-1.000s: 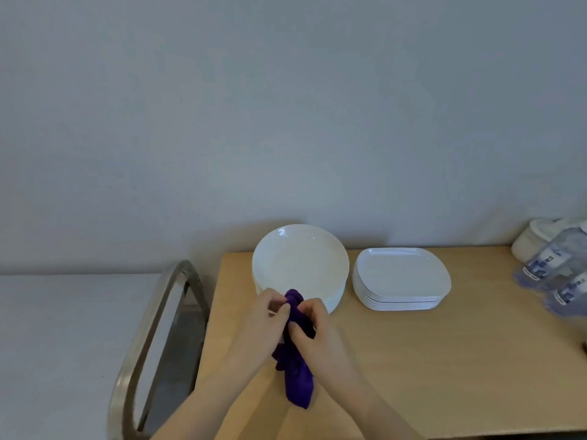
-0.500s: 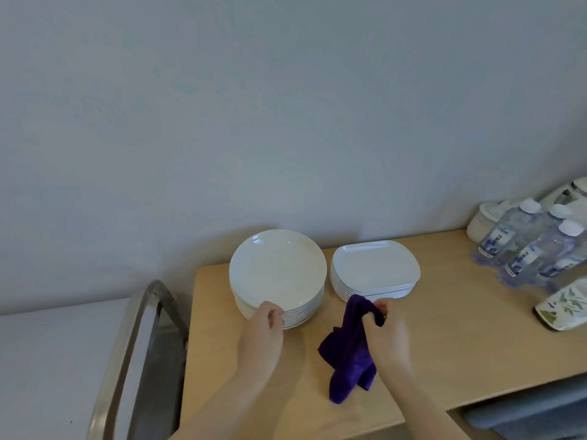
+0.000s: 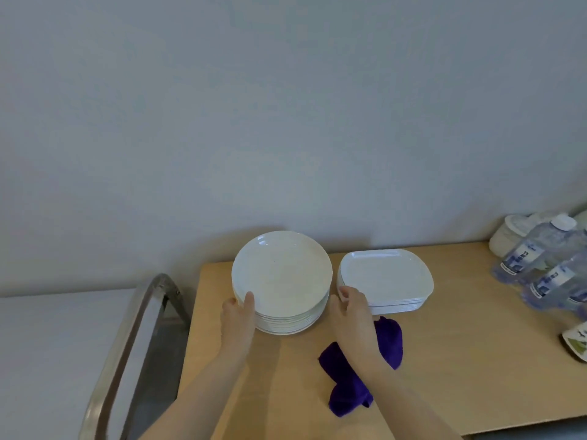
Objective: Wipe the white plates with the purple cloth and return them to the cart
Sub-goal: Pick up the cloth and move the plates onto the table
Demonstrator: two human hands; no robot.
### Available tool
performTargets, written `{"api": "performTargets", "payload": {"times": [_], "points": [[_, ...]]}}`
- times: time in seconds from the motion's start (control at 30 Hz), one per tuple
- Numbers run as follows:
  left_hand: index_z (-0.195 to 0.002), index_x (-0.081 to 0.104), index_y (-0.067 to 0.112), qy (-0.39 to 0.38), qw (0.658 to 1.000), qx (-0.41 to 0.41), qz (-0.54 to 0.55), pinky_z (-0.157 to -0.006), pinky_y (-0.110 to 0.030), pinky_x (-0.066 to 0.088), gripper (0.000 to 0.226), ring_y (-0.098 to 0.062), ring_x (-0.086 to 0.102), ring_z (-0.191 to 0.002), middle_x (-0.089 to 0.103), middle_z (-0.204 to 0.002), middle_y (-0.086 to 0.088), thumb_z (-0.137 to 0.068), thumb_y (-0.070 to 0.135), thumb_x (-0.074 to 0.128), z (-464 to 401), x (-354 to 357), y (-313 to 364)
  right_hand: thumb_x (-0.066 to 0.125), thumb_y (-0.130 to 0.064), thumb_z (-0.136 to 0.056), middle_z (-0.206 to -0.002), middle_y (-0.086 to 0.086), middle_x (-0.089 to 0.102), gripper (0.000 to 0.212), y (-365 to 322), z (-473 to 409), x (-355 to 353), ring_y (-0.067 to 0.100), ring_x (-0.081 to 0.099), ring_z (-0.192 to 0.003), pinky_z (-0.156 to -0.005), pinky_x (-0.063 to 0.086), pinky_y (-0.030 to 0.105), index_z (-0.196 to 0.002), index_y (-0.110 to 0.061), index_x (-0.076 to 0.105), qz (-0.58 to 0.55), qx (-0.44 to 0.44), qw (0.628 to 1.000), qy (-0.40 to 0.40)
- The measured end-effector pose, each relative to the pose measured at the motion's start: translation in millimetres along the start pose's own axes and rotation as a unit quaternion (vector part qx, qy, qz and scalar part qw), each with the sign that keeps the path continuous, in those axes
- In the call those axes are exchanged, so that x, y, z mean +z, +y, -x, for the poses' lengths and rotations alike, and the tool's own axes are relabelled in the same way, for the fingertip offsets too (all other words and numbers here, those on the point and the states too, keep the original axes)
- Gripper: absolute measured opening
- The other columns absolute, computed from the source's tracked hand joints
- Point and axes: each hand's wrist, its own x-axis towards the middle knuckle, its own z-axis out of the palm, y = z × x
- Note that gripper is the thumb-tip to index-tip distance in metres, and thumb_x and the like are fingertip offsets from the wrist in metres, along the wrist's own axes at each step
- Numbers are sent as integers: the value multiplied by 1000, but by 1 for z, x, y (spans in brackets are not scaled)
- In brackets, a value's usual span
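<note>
Round white plates [image 3: 281, 274], stacked at the back left of the table [image 3: 460, 360], now framed by both hands. Left hand [image 3: 237, 319] curled at the stack's near-left edge, thumb lying over the top rim, fingers tucked down the side out of sight. Right hand [image 3: 354, 315] at the stack's right edge, in the gap beside the stack of squarish white plates [image 3: 386, 276], fingers loosely bent; impossible to tell whether touching a rim or just short of it. Purple cloth [image 3: 359, 373] no longer pinched in the right hand as half a second ago, but dropped in a crumpled heap on the table just in front of the plates, partly under the right forearm. A second back, bunched between both hands. Probably a switch from readying the cloth to lifting the top plate, or several, off the stack for wiping. No plate wiped or returned yet, judging by the full stacks. Metal cart handle [image 3: 127, 338] off the table's left end, near the round stack. Water bottles [image 3: 540, 268] and a white lidded pot [image 3: 511, 236] well apart at the far right.
</note>
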Motion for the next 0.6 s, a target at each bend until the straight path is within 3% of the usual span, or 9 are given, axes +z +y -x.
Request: {"api": "performTargets", "payload": {"times": [0.07,0.17,0.23,0.33,0.43,0.6], "points": [[-133,35,10,-15,999,-27,29,-85,-42,48,49,-21,47,-100,50,-107,4,-96,39,45,0,3,-1,49,-28,-96,-123,4,55,36,-8,-9,12,19,52,-112,-87,44,26,-127,-9,49,-71,34,995,-64],[-138,33,15,-21,997,-48,51,-93,-49,47,51,-23,47,-109,48,-128,-1,-96,42,44,1,3,-2,53,-27,-95,-108,-13,56,29,-6,-19,23,8,55,-104,-74,45,15,-120,-18,43,-189,86,971,-118],[-140,31,18,-28,995,-66,69,-88,-47,50,54,-25,47,-117,45,-132,0,-96,46,43,4,3,-1,54,-33,-94,-108,-19,51,42,-1,-21,24,5,51,-100,-85,45,21,-131,-24,34,-232,126,954,-144],[-135,35,21,-41,991,-82,101,-82,-45,51,48,-26,49,-118,48,-128,2,-95,48,43,9,4,-2,53,-41,-93,-135,-4,46,65,9,-24,26,18,46,-122,-106,40,42,-145,-15,25,-237,165,940,-179],[-127,41,22,-43,988,-80,123,-78,-41,53,39,-25,53,-113,53,-122,2,-96,46,41,11,6,-2,51,-40,-94,-142,-1,44,64,10,-25,27,19,44,-127,-108,38,43,-147,-16,26,-248,149,940,-182],[-116,48,18,-1,986,-69,153,-54,-26,53,27,-19,60,-96,58,-107,4,-98,38,43,11,11,1,50,-37,-95,-138,-2,49,56,11,-25,29,16,47,-123,-106,41,41,-145,-18,32,-246,123,947,-167]]}}
